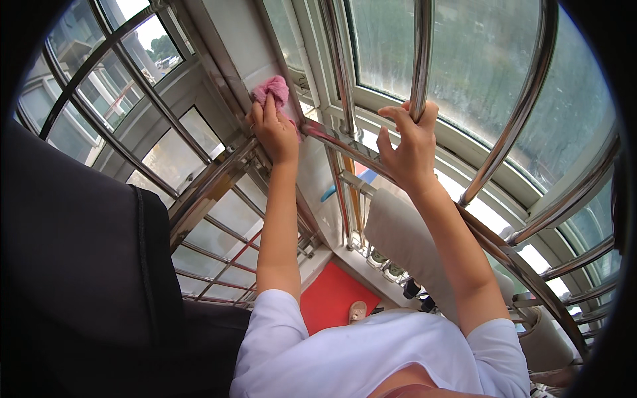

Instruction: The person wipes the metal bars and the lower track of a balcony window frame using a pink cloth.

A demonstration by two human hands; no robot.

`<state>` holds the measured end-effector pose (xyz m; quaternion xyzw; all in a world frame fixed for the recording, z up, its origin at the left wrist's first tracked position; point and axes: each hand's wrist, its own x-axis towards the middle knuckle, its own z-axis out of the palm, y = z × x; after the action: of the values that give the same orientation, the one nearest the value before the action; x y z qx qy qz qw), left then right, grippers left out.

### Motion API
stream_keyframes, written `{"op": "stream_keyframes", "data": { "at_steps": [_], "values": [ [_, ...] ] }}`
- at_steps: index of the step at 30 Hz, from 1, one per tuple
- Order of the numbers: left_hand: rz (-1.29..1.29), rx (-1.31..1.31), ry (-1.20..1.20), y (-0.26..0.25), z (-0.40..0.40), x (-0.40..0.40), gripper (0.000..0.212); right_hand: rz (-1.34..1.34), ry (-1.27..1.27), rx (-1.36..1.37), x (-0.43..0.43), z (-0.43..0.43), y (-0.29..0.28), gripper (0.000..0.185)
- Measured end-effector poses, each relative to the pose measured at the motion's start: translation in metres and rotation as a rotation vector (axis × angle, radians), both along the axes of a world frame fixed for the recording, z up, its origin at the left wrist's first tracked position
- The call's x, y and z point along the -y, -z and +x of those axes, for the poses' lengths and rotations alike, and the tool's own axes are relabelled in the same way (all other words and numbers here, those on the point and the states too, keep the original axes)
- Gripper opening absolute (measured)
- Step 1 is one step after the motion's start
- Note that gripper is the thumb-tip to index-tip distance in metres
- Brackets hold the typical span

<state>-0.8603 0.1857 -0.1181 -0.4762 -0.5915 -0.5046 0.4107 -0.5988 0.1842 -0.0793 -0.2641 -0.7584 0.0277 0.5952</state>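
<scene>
My left hand (pixel 274 130) presses a bunched pink cloth (pixel 272 92) to the corner where a pale tiled pillar (pixel 244 35) meets metal framing. A fold of the cloth shows beside the hand's right edge. To the right, my right hand (pixel 412 149) has some fingers hooked around an upright shiny metal bar (pixel 423 49), while its thumb stays apart. The wrist is close over a horizontal metal rail (pixel 346 143), which runs from the pillar and curves down along the right side. Part of the cloth is hidden under my left fingers.
Window panes (pixel 477 74) lie behind the right bars; a barred grille (pixel 129 124) stands at left. Black fabric (pixel 74 239) fills the left foreground. Below are a red mat (pixel 323 298), a slipper (pixel 357 312), a draped grey cloth (pixel 408 234) and shoes (pixel 393 272) on a rack.
</scene>
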Motion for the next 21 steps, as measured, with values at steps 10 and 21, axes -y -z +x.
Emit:
{"op": "stream_keyframes", "data": {
  "at_steps": [10, 21],
  "values": [
    [-0.140, 0.358, 0.145, 0.084, 0.037, -0.011, 0.024, 0.005, 0.075, 0.054, 0.001, -0.001, 0.000, 0.032],
    [-0.215, 0.208, -0.067, 0.044, 0.032, -0.022, 0.019, 0.002, 0.065, 0.045, 0.005, -0.001, -0.002, 0.032]
  ]
}}
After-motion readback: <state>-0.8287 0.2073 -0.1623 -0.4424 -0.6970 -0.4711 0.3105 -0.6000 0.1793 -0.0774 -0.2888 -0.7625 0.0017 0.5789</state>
